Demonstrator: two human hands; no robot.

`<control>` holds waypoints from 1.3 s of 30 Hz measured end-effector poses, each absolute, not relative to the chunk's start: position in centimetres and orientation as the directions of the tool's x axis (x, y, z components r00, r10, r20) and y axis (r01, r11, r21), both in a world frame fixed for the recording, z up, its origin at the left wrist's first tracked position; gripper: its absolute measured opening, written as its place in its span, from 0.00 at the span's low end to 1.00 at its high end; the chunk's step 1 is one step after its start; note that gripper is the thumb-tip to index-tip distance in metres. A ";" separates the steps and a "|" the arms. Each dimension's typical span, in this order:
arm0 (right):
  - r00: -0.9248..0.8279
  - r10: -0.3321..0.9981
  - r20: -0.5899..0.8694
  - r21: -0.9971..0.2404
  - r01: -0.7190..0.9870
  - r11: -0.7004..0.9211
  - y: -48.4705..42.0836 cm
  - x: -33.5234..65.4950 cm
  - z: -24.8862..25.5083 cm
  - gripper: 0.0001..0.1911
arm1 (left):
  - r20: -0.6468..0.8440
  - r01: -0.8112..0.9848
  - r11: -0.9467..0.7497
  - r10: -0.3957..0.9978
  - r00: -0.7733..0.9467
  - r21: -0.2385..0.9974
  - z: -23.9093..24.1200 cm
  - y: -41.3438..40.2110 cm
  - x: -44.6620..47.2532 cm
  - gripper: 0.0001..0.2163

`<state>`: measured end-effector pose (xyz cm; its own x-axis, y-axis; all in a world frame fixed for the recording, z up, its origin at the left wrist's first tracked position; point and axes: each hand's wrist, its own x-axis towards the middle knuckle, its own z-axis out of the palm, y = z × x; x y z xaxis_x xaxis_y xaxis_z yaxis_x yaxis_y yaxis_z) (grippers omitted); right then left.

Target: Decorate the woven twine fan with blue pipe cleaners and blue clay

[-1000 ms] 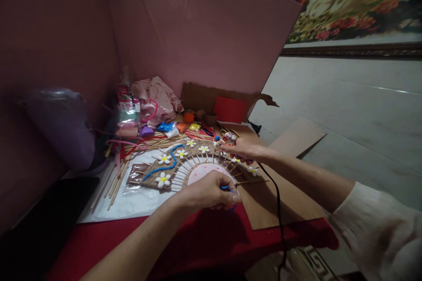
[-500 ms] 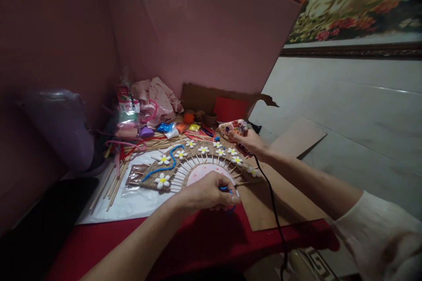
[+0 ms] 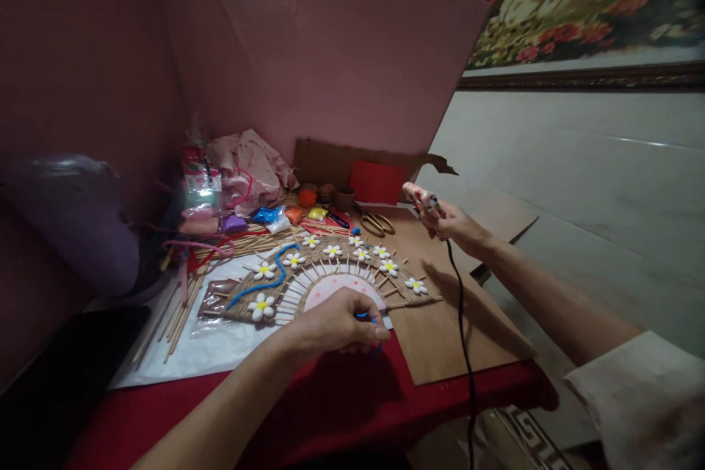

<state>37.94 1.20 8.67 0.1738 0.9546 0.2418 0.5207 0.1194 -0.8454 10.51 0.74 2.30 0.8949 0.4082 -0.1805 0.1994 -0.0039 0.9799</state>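
Note:
A fan-shaped craft piece of thin sticks and woven twine lies on the table, with white-petalled, yellow-centred flowers on its band. A wavy blue strand runs across its left part. My left hand, closed in a pinch, is in front of the fan's pink spotted centre. It holds another blue strand, mostly hidden by the fingers. Over the cardboard on the right, my right hand grips a floral-patterned glue gun, its black cord hanging down past the table edge.
Golden-handled scissors lie behind the fan on the brown cardboard. Loose sticks, coloured clay packets and pink cloth are at the left and back. The red tablecloth shows in front.
My right hand has moved right with the glue gun, away from the fan, uncovering the scissors. My left hand keeps its pinch on the blue strand. The view has shifted slightly.

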 end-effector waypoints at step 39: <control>-0.009 0.988 0.157 -0.871 0.470 0.143 -5.0 31.0 5.5 0.15 | 0.029 -0.057 0.008 0.786 0.617 0.998 4.1 1.4 10.4 0.15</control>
<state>31.04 -4.97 5.45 -0.0094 0.9875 0.1570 0.4704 0.1429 -0.8708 10.40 1.43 4.08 0.6172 0.7863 0.0286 -0.0568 0.0083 0.9983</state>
